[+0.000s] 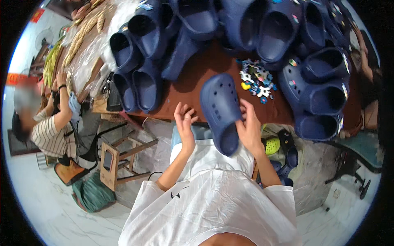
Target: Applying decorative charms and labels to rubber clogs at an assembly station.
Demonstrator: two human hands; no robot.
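Clog [221, 104] at near edge of bench [186, 96], blue, toe pointing away, open heel toward the wearer. Right hand [249, 130] grasping its right side. Left hand [185, 128] released, fingers loosely curled, just beside it, apart. Small heap of charms [257, 82] beyond, to the right. More blue shoes [277, 37] crowd bench's far side and both flanks.

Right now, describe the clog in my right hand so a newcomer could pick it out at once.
Start at the brown tabletop, crowded with navy clogs. At its near edge, left of a small pile of colourful charms, your right hand holds a clog, toe pointing away from you. It is the only clog in a hand, and no charms show on it.
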